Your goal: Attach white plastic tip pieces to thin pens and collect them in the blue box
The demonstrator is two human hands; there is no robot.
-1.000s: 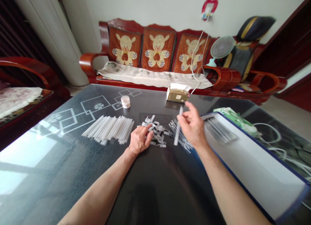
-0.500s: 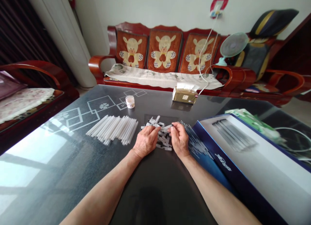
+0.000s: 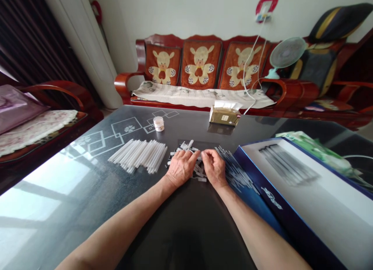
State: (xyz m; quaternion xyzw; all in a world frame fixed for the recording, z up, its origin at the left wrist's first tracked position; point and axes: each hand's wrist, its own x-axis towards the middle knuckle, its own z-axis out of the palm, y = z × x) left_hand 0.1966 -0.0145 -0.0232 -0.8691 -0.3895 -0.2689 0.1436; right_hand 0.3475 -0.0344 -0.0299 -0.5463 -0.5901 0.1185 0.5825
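**Close work at the pile (image 3: 199, 170)**

The right hand (image 3: 214, 167), beside the rods (image 3: 237, 170) a second ago, now meets the left hand (image 3: 183, 167) over the desk (image 3: 180, 223), apparently bringing both to one spot. Right curls narrow, left lies flatter; whether either grips a piece, I cannot tell.

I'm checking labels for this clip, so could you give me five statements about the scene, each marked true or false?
1. White tubes lie to the left of the left hand. True.
2. The tissue box is inside the blue box. False: the tissue box stands on the table.
3. Small pieces lie around the left hand. True.
4. The small tub lies tipped over. False: the small tub stands upright.
5. Thin rods lie beside the right hand. True.
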